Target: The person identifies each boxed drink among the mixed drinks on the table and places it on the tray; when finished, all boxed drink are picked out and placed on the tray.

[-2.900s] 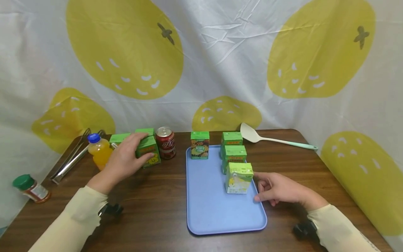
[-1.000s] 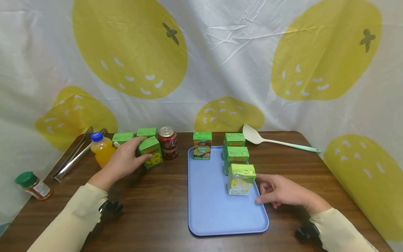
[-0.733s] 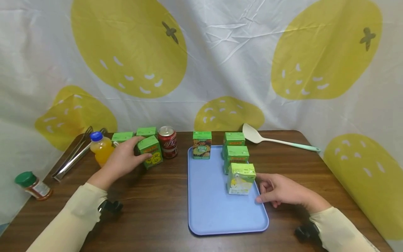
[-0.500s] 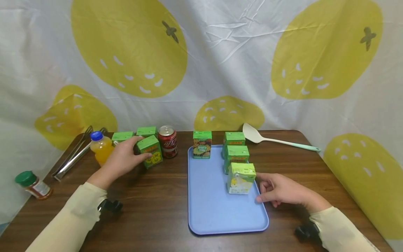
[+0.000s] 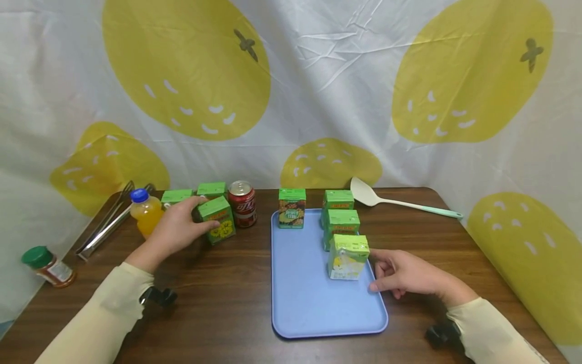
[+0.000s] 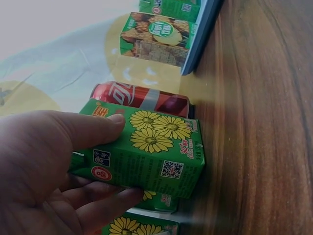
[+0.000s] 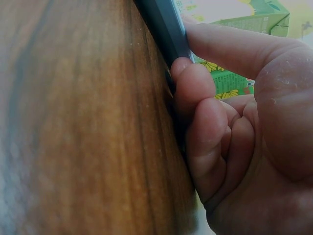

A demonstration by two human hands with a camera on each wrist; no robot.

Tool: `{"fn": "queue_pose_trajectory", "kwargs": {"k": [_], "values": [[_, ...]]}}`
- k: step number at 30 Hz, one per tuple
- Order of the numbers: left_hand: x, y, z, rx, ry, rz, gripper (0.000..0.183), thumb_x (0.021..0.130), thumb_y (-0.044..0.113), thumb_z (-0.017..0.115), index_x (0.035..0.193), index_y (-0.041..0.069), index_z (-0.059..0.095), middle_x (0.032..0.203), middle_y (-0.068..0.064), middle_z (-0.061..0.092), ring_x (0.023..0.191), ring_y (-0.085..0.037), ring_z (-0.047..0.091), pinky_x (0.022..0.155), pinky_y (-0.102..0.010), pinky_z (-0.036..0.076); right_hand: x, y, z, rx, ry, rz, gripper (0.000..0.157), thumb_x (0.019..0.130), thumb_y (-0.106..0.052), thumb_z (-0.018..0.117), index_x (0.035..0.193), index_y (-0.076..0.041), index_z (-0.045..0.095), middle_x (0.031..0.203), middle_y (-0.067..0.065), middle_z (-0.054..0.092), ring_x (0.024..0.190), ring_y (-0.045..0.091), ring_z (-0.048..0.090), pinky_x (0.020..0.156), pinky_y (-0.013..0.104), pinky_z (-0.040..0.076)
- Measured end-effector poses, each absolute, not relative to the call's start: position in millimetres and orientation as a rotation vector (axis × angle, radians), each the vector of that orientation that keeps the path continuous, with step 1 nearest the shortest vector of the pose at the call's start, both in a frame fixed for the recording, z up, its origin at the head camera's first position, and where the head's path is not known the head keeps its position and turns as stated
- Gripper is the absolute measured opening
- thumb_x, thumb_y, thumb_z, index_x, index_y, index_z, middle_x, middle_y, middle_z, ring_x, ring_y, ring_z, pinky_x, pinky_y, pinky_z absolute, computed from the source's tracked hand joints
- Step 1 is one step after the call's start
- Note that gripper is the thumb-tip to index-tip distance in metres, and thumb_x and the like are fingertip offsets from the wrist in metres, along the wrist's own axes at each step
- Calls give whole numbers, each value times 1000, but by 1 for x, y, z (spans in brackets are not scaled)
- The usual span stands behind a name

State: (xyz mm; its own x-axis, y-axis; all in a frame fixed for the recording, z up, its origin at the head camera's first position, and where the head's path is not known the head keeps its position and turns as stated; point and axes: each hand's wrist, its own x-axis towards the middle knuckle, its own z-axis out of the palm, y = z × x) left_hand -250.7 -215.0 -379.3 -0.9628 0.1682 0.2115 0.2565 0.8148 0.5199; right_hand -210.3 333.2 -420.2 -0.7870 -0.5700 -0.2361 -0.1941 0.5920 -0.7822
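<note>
My left hand (image 5: 179, 227) grips a green drink carton (image 5: 223, 230) printed with yellow flowers. In the left wrist view its thumb lies across the flowered face of the carton (image 6: 146, 147), while the other fingers curl under the far side. Right beside the carton stands a red soda can (image 5: 242, 205). With thumb and curled fingers, my right hand (image 5: 411, 273) pinches the right rim of a blue tray (image 5: 309, 311). On the tray, close to that hand, is a pale yellow-green drink carton (image 5: 347, 258). Two green cartons (image 5: 342, 227) stand in line behind it.
Another carton (image 5: 292, 210) stands at the tray's back left corner. Behind my left hand are more green cartons (image 5: 211, 189), an orange juice bottle (image 5: 146, 215) and metal tongs (image 5: 102, 235). A green-capped spice jar (image 5: 49, 267) sits far left; a spatula (image 5: 400, 203) lies back right.
My left hand sits slightly lower round the green drink carton than in the oldest frame. The carton stays beside the can, and my right hand keeps its place at the tray rim.
</note>
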Motion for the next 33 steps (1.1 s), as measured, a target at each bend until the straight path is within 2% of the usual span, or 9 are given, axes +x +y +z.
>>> {"fn": "queue_pose_trajectory", "kwargs": {"k": [9, 18, 22, 29, 33], "values": [[-249, -213, -377, -374, -2821, -862, 58, 96, 34, 90, 137, -1, 69, 127, -24, 76, 111, -41, 72, 97, -63, 57, -209, 334, -421, -609, 2351, -1085, 93, 96, -27, 90, 164, 10, 39, 81, 5, 67, 55, 17, 61, 50, 29, 51], [-251, -211, -379, -440, -2809, -895, 67, 94, 44, 91, 139, -1, 69, 136, -25, 73, 124, -48, 69, 106, -68, 53, -208, 334, -420, -603, 2350, -1097, 93, 96, -26, 91, 164, 9, 39, 80, 6, 67, 55, 17, 61, 50, 29, 51], [-248, -207, -380, -454, -2787, -876, 67, 94, 43, 92, 138, -2, 70, 135, -25, 74, 123, -49, 69, 104, -68, 53, -209, 334, -420, -617, 2354, -1092, 93, 95, -27, 91, 164, 9, 39, 80, 5, 67, 55, 17, 61, 50, 29, 52], [-239, -194, -370, -479, -2779, -918, 62, 95, 32, 92, 139, -3, 69, 138, -26, 72, 126, -49, 68, 108, -67, 52, -209, 333, -418, -620, 2358, -1092, 94, 95, -26, 91, 165, 9, 38, 79, 4, 67, 55, 18, 62, 50, 30, 51], [-234, -189, -368, -492, -2781, -923, 62, 96, 34, 92, 141, -2, 69, 142, -24, 71, 130, -48, 67, 110, -67, 51, -209, 331, -418, -625, 2354, -1105, 94, 95, -26, 91, 166, 8, 39, 79, 3, 66, 55, 17, 61, 50, 29, 51]]}}
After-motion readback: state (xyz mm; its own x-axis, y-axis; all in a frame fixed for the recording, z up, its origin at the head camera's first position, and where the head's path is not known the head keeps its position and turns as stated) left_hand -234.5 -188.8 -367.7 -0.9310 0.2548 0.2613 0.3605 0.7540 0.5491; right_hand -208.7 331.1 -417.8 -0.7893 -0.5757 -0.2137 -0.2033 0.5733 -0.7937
